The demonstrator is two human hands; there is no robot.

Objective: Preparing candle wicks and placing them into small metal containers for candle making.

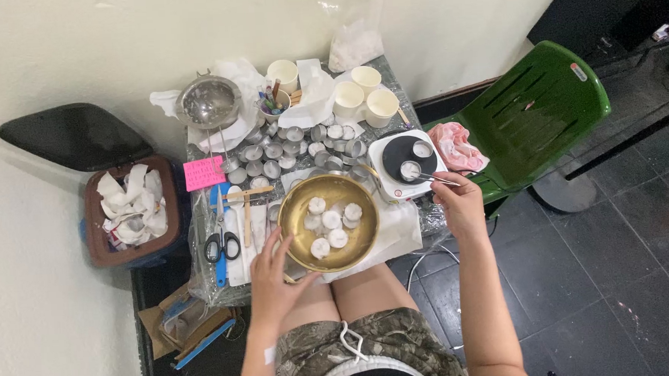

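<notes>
We stretch our right hand (459, 201) out, pinching tweezers (438, 179) pointing left at a tin cup (410, 170); our left hand (273, 277), fingers spread, steadies the brass bowl (299, 246).

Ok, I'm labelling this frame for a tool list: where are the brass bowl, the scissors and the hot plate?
brass bowl (299, 212): head view, bare inner wall on the left side.
scissors (222, 244): head view, black handle loops.
hot plate (394, 152): head view, dark round heating surface.

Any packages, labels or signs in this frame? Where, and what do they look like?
Pink note: table's left side, above the scissors; rectangular, bright pink.
Plastic bag: back of table against the wall; clear, holds white pieces.
Chair sticker: on the green chair's backrest; small, oblong, white and red.
</notes>
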